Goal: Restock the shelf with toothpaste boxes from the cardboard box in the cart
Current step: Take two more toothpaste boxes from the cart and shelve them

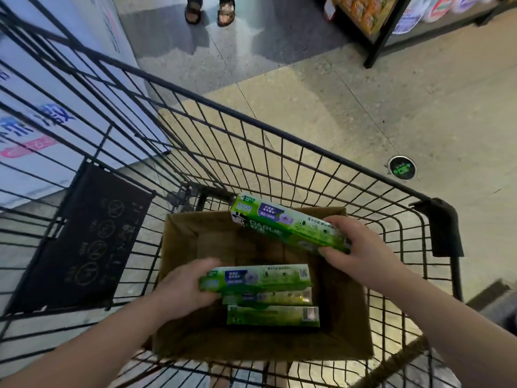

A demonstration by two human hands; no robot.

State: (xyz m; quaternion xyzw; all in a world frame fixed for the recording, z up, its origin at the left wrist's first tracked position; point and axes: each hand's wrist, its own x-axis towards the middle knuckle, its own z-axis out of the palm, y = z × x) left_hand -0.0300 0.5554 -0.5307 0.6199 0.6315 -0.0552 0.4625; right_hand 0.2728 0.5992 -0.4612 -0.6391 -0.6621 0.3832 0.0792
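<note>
An open cardboard box [179, 236] sits in the black wire cart [279, 135]. My right hand [355, 245] grips the right end of a green toothpaste box [277, 222], lifted above the cardboard box's far rim and tilted. My left hand [181, 287] holds the left end of a second green toothpaste box [260, 277], just above the stack inside. Two more toothpaste boxes [274, 316] lie flat in the cardboard box below it. The shelf being stocked is out of view.
A black child-seat flap [84, 242] with printed symbols hangs on the cart's left side. A white printed wall panel [56, 79] stands to the left. A dark shelf unit with snack packs [369, 12] is at the far right. A person's sandalled feet [209, 11] stand ahead.
</note>
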